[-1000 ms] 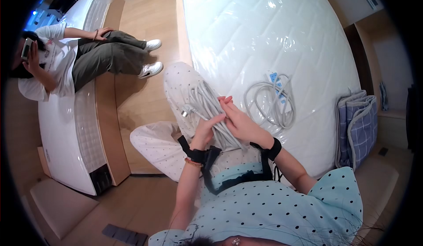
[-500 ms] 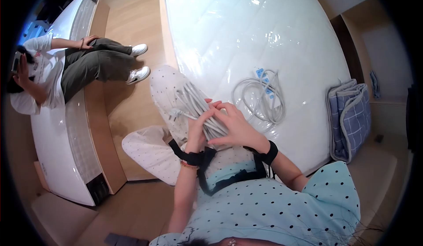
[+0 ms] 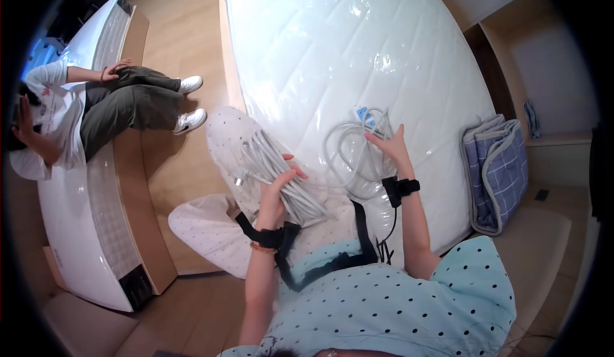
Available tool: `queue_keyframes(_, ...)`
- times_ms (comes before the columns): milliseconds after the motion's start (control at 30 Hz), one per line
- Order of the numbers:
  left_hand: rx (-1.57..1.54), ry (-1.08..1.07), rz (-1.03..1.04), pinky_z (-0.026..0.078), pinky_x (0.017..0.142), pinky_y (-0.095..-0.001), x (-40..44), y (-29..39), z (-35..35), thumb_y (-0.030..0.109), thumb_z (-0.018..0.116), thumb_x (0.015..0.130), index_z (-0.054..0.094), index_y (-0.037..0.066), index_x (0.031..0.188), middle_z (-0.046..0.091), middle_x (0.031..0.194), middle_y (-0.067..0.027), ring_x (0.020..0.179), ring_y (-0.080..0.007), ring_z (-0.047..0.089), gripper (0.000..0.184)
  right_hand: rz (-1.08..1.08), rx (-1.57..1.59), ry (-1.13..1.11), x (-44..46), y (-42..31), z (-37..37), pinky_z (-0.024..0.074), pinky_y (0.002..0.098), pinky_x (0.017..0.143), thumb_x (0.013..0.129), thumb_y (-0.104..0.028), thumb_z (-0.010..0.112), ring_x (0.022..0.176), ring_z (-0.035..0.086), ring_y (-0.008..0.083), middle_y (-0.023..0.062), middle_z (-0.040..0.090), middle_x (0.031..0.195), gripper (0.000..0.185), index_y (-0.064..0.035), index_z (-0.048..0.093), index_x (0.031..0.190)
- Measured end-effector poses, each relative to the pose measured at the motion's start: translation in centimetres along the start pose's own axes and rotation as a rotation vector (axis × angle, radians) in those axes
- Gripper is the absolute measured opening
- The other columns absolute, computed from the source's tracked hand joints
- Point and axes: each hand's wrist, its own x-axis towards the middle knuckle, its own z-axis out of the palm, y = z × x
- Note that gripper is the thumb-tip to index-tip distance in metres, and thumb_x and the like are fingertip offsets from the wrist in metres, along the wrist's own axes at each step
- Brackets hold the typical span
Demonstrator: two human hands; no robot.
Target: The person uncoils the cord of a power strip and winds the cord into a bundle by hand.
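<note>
A gathered bundle of white extension cord (image 3: 281,171) rests across my lap, gripped at its middle by my left hand (image 3: 279,184). Its plug (image 3: 240,181) sticks out to the left of the bundle. On the mattress to the right lies a loose loop of the same cord (image 3: 332,159), with a blue-and-white power strip (image 3: 366,115) at its far side. Over the right part of that loop is my right hand (image 3: 391,149), thumb and fingers apart; a strand runs from the loop toward the bundle.
Plastic film covers the mattress (image 3: 307,50) in front of me. A folded checked blue-grey blanket (image 3: 494,171) lies at its right edge. On another plastic-wrapped mattress (image 3: 83,229) to the left sits a person (image 3: 128,111), feet on the wooden floor (image 3: 173,31).
My right hand has let go of the cord bundle and moved right to the loose loop on the mattress. My left hand still holds the bundle.
</note>
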Motion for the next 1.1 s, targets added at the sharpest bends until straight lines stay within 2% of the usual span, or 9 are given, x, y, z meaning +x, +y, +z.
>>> queue_keyframes(167, 0.054, -0.012, 0.02, 0.046, 0.073, -0.0295, 0.2, 0.0, 0.0, 0.006, 0.062, 0.075, 0.047, -0.003, 0.111, 0.061, 0.079, -0.011, 0.078, -0.021, 0.061, 0.04, -0.003, -0.162, 0.07, -0.2, -0.1, 0.3, 0.0364, 0.04, 0.099, 0.053, -0.044, 0.084, 0.12, 0.041, 0.0366, 0.0319, 0.034, 0.131, 0.118, 0.0135, 0.02, 0.134)
queue_keyframes(267, 0.045, -0.007, 0.019, 0.046, 0.074, -0.0295, 0.1, -0.1, 0.1, 0.006, 0.062, 0.075, 0.047, -0.003, 0.111, 0.061, 0.079, -0.0109, 0.079, -0.021, 0.061, 0.04, -0.208, -0.163, 0.394, -1.5, -0.3, -0.1, 0.0405, 0.0446, 0.093, 0.059, -0.038, 0.081, 0.112, 0.049, 0.0314, 0.0215, 0.047, 0.116, 0.106, 0.0022, 0.022, 0.137)
queue_keyframes(367, 0.048, -0.012, 0.009, 0.046, 0.074, -0.0298, 0.3, -0.1, 0.0, 0.007, 0.062, 0.075, 0.047, -0.003, 0.111, 0.061, 0.08, -0.011, 0.079, -0.0213, 0.061, 0.04, -0.346, 0.391, 0.25, -4.5, -3.7, -1.6, 0.0461, 0.0379, 0.086, 0.072, -0.02, 0.074, 0.102, 0.053, 0.0239, 0.0139, 0.049, 0.107, 0.075, 0.0046, 0.033, 0.13)
queue_keyframes(467, 0.03, -0.011, -0.012, 0.047, 0.074, -0.0303, 0.3, -0.4, -0.2, 0.007, 0.062, 0.075, 0.047, -0.003, 0.111, 0.062, 0.082, -0.0115, 0.079, -0.0214, 0.062, 0.04, -0.361, 0.677, -0.178, -7.5, -6.3, -2.1, 0.049, 0.0299, 0.078, 0.08, -0.008, 0.063, 0.089, 0.057, 0.0169, 0.0095, 0.05, 0.103, 0.048, 0.0045, 0.044, 0.123)
queue_keyframes(633, 0.033, -0.064, -0.003, 0.048, 0.076, -0.0312, 0.3, -0.2, -0.6, 0.007, 0.061, 0.076, 0.048, -0.002, 0.112, 0.062, 0.087, -0.0121, 0.08, -0.021, 0.062, 0.04, -0.525, 0.518, -0.485, -12.7, -11.1, 2.3, 0.0474, 0.0271, 0.067, 0.087, -0.009, 0.056, 0.073, 0.057, 0.0141, 0.0087, 0.051, 0.1, 0.027, 0.0025, 0.053, 0.111)
queue_keyframes(733, 0.064, -0.035, -0.003, 0.047, 0.081, -0.0314, 0.3, -0.7, -1.3, 0.007, 0.061, 0.076, 0.052, -0.001, 0.113, 0.062, 0.099, -0.0109, 0.088, -0.0194, 0.06, 0.039, -0.426, 0.493, -0.608, -14.0, -12.0, 6.6, 0.0454, 0.0263, 0.067, 0.088, -0.012, 0.057, 0.075, 0.055, 0.0142, 0.0102, 0.053, 0.095, 0.024, 0.0034, 0.051, 0.105)
queue_keyframes(833, 0.059, 0.027, -0.008, 0.045, 0.083, -0.0294, 0.2, -0.7, -1.3, 0.004, 0.063, 0.075, 0.053, 0.0, 0.114, 0.061, 0.104, -0.0084, 0.094, -0.0176, 0.058, 0.041, -0.512, 0.448, -0.428, -13.6, -12.1, 9.3, 0.0471, 0.0233, 0.069, 0.094, -0.021, 0.05, 0.087, 0.059, 0.013, 0.0106, 0.054, 0.098, 0.026, 0.0006, 0.043, 0.105)
queue_keyframes(933, 0.117, -0.009, -0.028, 0.046, 0.084, -0.0294, -0.3, 0.6, -0.5, 0.0, 0.065, 0.071, 0.05, -0.002, 0.116, 0.06, 0.104, -0.008, 0.097, -0.0177, 0.058, 0.048, -0.143, 0.475, -0.7, -12.9, -13.7, 8.6, 0.0458, 0.0299, 0.08, 0.093, -0.032, 0.049, 0.102, 0.054, 0.0188, 0.0158, 0.052, 0.104, 0.044, 0.0026, 0.037, 0.118)
queue_keyframes(1100, 0.283, -0.032, 0.033, 0.045, 0.085, -0.029, 0.8, -1.1, -2.0, 0.002, 0.068, 0.066, 0.044, -0.001, 0.123, 0.053, 0.113, -0.0074, 0.105, -0.0164, 0.052, 0.061, -0.553, 0.131, -0.577, -13.4, -12.9, 10.0, 0.0305, 0.0432, 0.099, 0.083, -0.048, 0.058, 0.121, 0.032, 0.0379, 0.027, 0.039, 0.124, 0.073, 0.0077, 0.034, 0.125)
